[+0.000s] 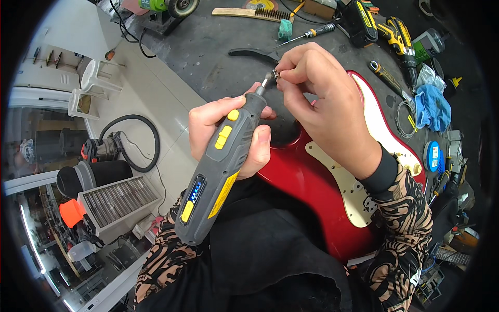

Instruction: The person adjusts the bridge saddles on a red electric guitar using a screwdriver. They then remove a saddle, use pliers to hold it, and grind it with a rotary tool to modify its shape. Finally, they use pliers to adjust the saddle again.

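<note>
My left hand [204, 129] is wrapped round a grey and yellow cordless rotary tool [223, 156] with blue lights lit on its body. The tool's rounded metal bit [266, 80] points away from me. Close by the bit, my right hand [330, 99] pinches a small metal piece [276, 75], mostly hidden by the fingertips; whether bit and piece touch I cannot tell. Beneath my right forearm lies a red electric guitar body [299, 184] with a cream pickguard [332, 169]. A black curved tool handle [252, 52] rests on the bench just past my fingers.
On the dark bench [208, 62] lie a wire brush [249, 13], a screwdriver [318, 31], a yellow drill [397, 39] and a blue cloth [433, 107]. Along the right stand more tools and a blue round tin [431, 156]. A vacuum cleaner [104, 148] and white stools [99, 75] stand on the floor at left.
</note>
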`<action>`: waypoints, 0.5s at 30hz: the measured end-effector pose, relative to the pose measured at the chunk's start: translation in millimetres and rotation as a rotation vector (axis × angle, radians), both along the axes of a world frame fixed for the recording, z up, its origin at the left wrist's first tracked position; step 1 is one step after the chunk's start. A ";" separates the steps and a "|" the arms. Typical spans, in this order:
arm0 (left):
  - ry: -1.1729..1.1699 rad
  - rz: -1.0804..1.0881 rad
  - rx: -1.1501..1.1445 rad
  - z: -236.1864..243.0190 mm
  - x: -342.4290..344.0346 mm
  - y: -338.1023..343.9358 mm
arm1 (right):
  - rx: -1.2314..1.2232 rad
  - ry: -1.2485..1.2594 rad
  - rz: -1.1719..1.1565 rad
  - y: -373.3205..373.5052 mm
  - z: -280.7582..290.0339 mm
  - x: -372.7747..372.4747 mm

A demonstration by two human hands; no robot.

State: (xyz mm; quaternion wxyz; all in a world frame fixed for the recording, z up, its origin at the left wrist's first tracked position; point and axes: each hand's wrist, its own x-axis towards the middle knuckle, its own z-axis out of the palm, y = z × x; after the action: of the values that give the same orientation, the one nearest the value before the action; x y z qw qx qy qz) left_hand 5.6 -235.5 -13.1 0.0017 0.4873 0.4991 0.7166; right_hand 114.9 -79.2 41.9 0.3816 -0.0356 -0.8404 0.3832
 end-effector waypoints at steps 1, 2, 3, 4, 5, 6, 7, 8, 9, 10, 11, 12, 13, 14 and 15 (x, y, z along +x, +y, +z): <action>-0.022 0.004 0.001 0.7 1.2 0.0 | -0.012 -0.002 0.004 0.0 -0.1 -0.1; -0.043 0.008 0.002 1.9 3.1 0.2 | -0.024 -0.003 0.007 -0.1 -0.4 -0.2; -0.065 0.012 0.004 2.6 4.2 0.4 | -0.037 -0.005 0.011 -0.3 -0.4 -0.3; -0.050 0.012 0.004 2.1 3.7 0.3 | -0.046 -0.008 0.007 -0.8 -0.4 -0.4; -0.035 0.011 0.004 1.3 2.7 0.3 | -0.056 -0.010 0.003 -1.4 -0.2 -0.4; -0.020 0.010 0.004 0.3 1.5 0.5 | -0.065 -0.013 -0.001 -1.8 -0.2 -0.3; 0.004 0.003 0.003 -1.1 -0.3 0.5 | -0.075 -0.016 -0.006 -1.9 -0.3 -0.2; 0.027 -0.004 0.001 -2.7 -2.4 0.4 | -0.086 -0.019 -0.012 -2.1 -0.4 0.0; 0.026 -0.003 0.005 -2.5 -2.0 0.8 | -0.096 -0.022 -0.018 -2.2 -0.5 0.3; 0.026 0.001 0.008 -2.3 -1.7 0.7 | -0.117 -0.041 -0.017 -1.9 -1.1 0.5; 0.002 0.013 0.015 0.1 1.6 1.7 | -0.137 -0.060 -0.017 -1.4 -2.1 1.2; -0.023 0.025 0.022 1.4 3.3 2.0 | -0.158 -0.078 -0.016 -1.1 -2.6 1.5; -0.011 0.027 0.018 1.8 2.7 2.3 | -0.264 -0.119 0.005 -1.7 -0.4 2.4; 0.001 0.029 0.013 1.8 1.8 2.5 | -0.370 -0.159 0.026 -2.9 3.5 4.0; 0.013 0.032 0.009 2.0 1.0 2.8 | -0.476 -0.199 0.048 -3.9 7.5 5.3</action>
State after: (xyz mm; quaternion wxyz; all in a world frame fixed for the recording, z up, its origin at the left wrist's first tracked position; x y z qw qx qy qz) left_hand 6.6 -232.7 -11.1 -0.0151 0.4838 0.5037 0.7156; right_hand 120.2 -83.1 49.5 0.2686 -0.1421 -0.7605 0.5738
